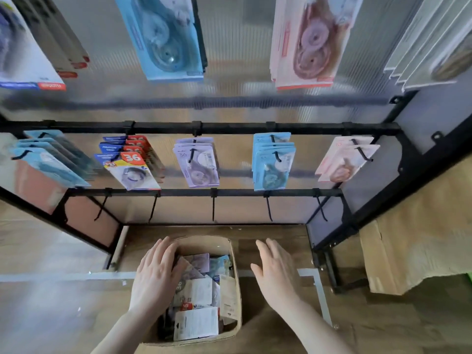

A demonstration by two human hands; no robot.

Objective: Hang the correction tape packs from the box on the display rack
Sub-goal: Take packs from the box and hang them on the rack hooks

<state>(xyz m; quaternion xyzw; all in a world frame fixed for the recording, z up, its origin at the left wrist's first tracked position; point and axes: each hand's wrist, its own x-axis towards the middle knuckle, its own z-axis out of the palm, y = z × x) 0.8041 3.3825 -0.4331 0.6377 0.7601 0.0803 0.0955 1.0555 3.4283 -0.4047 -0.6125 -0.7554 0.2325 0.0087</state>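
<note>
Cardboard, soft and worn at the rim, makes up the box (231, 254) on the floor in front of the rack (204, 192), and it is full of loose packs (196, 297) lying every which way, some face up, some showing their white backs. The left hand (155, 274) lies flat over the box's left edge, fingers straight and reaching onto the pile, holding nothing. The right hand (277, 272) hovers just beside the box on its right, palm down, fingers relaxed, also holding nothing.

Above, the middle rail carries packs sorted by colour on their hooks: pale blue at the far left, the red-and-blue ones next, then lilac (198, 164), teal (272, 164) and pink (344, 162). The bottom row of hooks (213, 208) is bare.

To my eye the step is picking one pack out. It would go best to steady the box with the left hand and lift a top pack with the right, pinching it near the hanging hole so it can slide straight onto a hook. I would match colour to the row already hung, the lilac pack near the top of the pile going with the lilac ones. Digging underneath risks bending the cards.
</note>
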